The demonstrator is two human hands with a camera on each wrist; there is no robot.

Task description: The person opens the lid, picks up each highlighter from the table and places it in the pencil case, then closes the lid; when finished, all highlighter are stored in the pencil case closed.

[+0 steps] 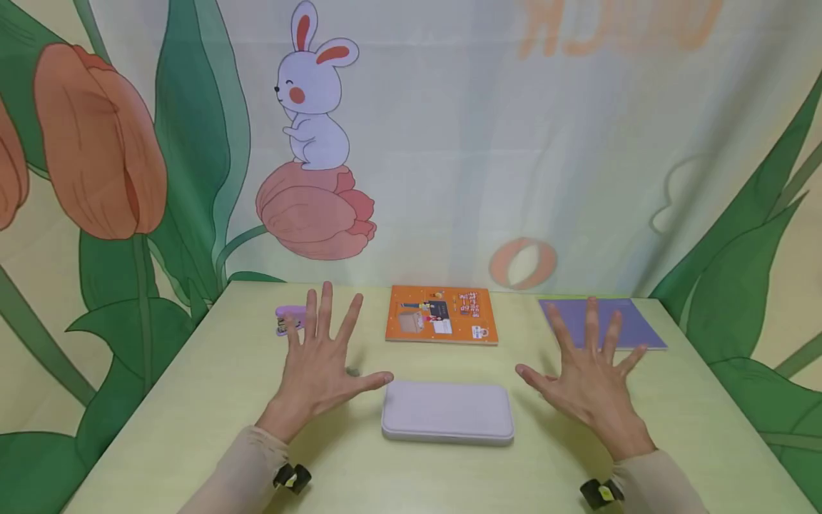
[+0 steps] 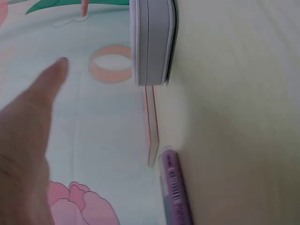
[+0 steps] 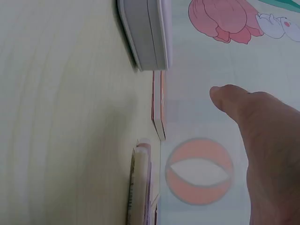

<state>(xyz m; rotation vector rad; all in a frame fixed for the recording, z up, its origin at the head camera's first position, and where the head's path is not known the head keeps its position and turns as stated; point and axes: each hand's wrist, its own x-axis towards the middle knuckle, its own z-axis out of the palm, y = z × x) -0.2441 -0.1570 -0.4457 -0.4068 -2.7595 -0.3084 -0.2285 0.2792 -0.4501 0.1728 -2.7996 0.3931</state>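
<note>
Over the worktop [image 1: 449, 482], the left hand [image 1: 321, 375] and right hand [image 1: 592, 385] are hovering with fingers spread and released. Between them, a pale lavender case [image 1: 447, 412] is lying midway between the side edges. An orange book [image 1: 442, 315] is lying along the far edge, a purple notebook [image 1: 636, 325] is occupying the far right corner, and a partly hidden purple item [image 1: 282, 312] is resting near the far left.

Looks like a study corner, in a home or classroom I can't tell: a pale table [image 1: 443, 364] below the spread fingers [image 1: 325, 314], an orange book [image 1: 442, 315] between both sets, a rabbit-and-tulip cloth [image 1: 437, 157] hanging beyond
</note>
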